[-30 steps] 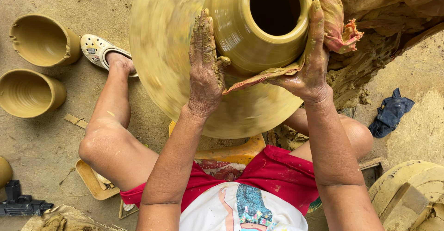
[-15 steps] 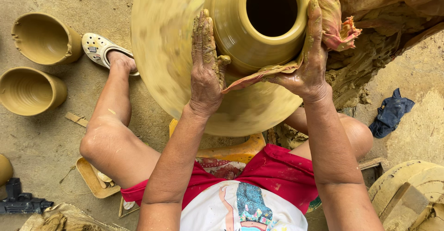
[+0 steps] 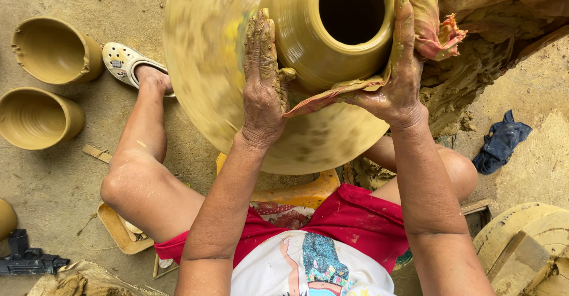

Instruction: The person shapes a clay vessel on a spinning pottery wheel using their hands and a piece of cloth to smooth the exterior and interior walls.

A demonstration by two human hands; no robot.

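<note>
The clay pot (image 3: 332, 29) stood upright, mouth upward, on the blurred wheel (image 3: 219, 88); left hand (image 3: 262, 82) pressed flat against it, right hand (image 3: 396, 73) pinched a wet cloth (image 3: 332, 94)

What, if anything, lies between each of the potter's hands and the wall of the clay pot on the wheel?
Left hand: nothing visible; its palm and fingers lie bare against the clay pot. Right hand: a wet, clay-stained cloth runs from under it along the pot's wall.
</note>
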